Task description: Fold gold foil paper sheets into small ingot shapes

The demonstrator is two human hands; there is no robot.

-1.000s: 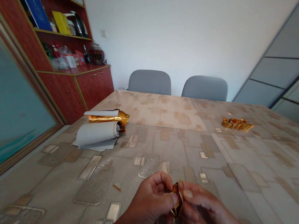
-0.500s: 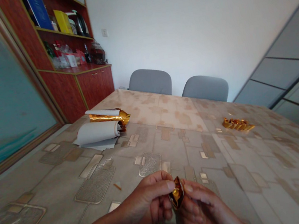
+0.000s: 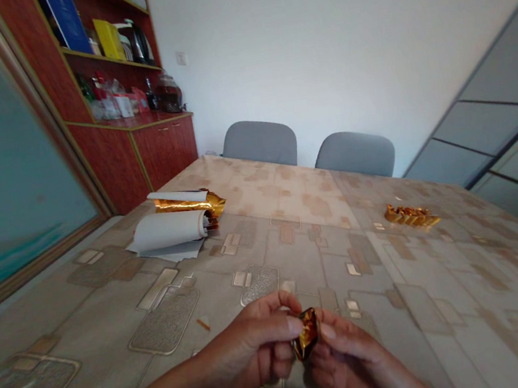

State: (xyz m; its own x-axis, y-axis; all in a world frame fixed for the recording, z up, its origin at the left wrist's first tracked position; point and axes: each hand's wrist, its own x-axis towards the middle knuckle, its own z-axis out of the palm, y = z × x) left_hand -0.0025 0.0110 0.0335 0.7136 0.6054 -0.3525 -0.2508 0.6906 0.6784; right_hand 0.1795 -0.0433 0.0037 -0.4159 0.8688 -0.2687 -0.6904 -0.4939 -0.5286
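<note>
A small boat-shaped piece of folded shiny gold foil (image 3: 308, 334) sits between both hands, above the table edge nearest the person, its hollow facing up; the bare left hand (image 3: 256, 337) pinches its left wall with the thumb and fingers, and the bare right hand (image 3: 345, 349) pinches its right wall, the lower fingers curled beneath. The step in hand looks like spreading and shaping that hollow; it probably calls for light, even thumb pressure, the walls eased apart a little at a time, both pointed ends steadied, since thin foil may crease or split if pulled hard.

From the hands, between ten and eleven o'clock, lie loosely curled white-backed sheets (image 3: 169, 228), matte and papery, with a crinkled mirror-bright gold roll (image 3: 214, 202) just behind; between one and two o'clock rests a ridged row of gold foil pieces (image 3: 411, 215), pleated and glinting; towards ten o'clock is a thin orange-brown sliver (image 3: 203, 324); all lie on a smooth beige tablecloth (image 3: 297, 253) printed with rounded rectangles, some speckled.
</note>
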